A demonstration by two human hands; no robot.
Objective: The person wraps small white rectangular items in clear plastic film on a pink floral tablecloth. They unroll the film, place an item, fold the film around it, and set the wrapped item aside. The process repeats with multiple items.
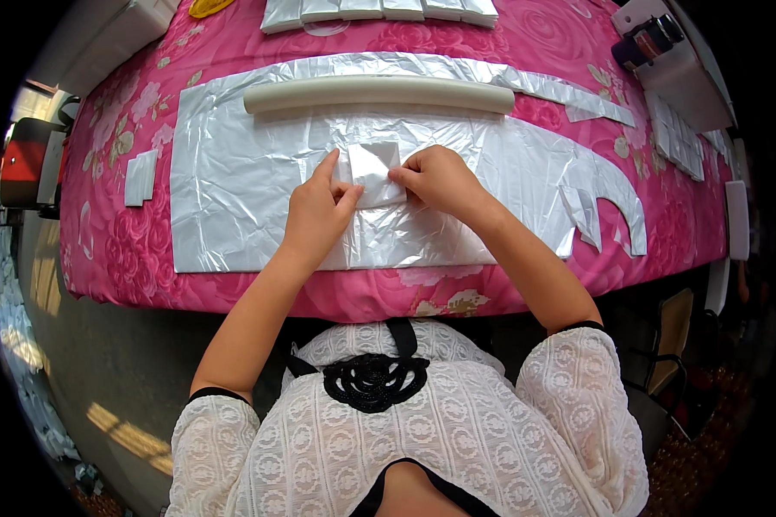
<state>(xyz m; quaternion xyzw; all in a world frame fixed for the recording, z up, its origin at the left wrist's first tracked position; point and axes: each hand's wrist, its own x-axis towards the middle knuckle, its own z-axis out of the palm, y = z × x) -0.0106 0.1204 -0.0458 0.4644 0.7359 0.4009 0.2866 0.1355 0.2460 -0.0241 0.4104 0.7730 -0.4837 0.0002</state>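
Observation:
A small folded white plastic bag [376, 172] lies on a large flat sheet of shiny white plastic bags [233, 198]. My right hand [440, 179] pinches its right edge between thumb and fingers. On the other side my left hand [317, 207] rests with the index finger stretched out and apart from the thumb. The left thumb touches the lower left edge of the folded bag. Just beyond both hands, a long pale tube [379, 93] lies across the sheet.
Pink floral cloth [129, 241] covers the table. Folded white packets [379, 9] line the far edge, with more packets [674, 138] at right and a small stack [140, 178] at left. A dark bottle [647, 43] is at the far right. A chair [668, 340] stands beside the table.

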